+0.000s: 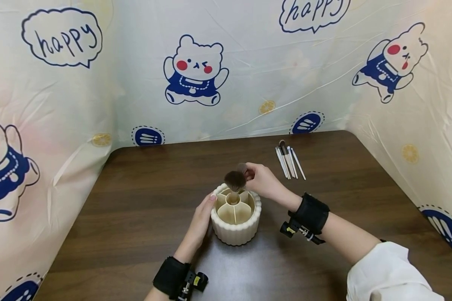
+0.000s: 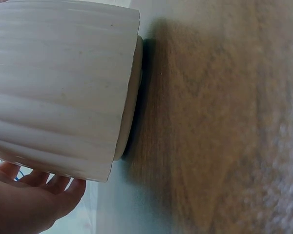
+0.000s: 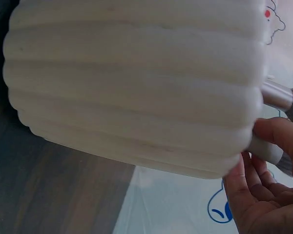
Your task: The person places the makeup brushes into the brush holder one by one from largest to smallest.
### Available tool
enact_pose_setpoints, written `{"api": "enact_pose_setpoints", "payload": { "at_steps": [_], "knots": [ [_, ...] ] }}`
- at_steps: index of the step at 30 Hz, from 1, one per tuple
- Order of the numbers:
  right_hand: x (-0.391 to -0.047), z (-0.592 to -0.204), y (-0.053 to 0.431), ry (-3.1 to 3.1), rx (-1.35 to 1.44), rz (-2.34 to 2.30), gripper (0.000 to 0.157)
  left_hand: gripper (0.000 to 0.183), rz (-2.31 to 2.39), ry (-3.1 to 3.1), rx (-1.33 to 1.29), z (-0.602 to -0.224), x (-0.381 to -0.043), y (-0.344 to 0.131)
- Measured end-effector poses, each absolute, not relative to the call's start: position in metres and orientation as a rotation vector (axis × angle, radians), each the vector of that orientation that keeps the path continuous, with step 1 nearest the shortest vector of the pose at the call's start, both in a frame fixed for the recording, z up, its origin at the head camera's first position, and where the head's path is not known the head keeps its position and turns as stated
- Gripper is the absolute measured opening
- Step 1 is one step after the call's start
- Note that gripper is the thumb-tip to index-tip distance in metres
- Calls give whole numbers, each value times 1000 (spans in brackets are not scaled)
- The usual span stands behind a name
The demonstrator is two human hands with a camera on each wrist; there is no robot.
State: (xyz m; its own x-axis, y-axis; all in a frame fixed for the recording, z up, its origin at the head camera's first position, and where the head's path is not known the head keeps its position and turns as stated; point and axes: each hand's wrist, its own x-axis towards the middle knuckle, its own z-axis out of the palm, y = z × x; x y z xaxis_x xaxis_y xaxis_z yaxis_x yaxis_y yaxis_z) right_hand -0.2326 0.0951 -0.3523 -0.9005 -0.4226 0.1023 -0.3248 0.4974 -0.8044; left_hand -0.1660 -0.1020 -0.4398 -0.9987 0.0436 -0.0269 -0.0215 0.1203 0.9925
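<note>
A cream, ribbed makeup brush holder point(image 1: 235, 230) with a scalloped rim and several compartments stands on the table. My left hand point(image 1: 200, 219) holds its left side, thumb at the rim; in the left wrist view the fingers point(image 2: 63, 192) bend against the ribbed wall. A fluffy dark makeup brush point(image 1: 234, 180) stands in the holder, bristles up. At the back right of the rim my right hand point(image 1: 264, 180) pinches a second makeup brush point(image 3: 265, 149) by its ferrule, bristles up. The holder's wall hides that brush's lower part in the right wrist view.
Several slim makeup brushes point(image 1: 289, 162) lie side by side at the back right of the brown wooden table point(image 1: 143, 200). A pale printed curtain point(image 1: 248, 75) surrounds the table's back and sides. Both wrists wear black straps point(image 1: 312, 213) with small cameras.
</note>
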Motion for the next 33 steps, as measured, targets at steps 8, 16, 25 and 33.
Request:
{"api": "enact_pose_setpoints", "payload": {
  "at_steps": [8,16,25,33],
  "knots": [
    [-231,-355,91,2707,-650,-1251,10,53,2040,2319,44,-441,-165,-102],
    [-234,-354,89,2741,-641,-1155,18,53,2038,2325,46,-441,-165,-102],
    [-233,-351,90,2695,-667,-1088,14,54,2059,2309,39,-441,-166,-102],
    [-233,-345,90,2704,-698,-991,10,54,2047,2320,36,-441,-165,-102]
  ]
}}
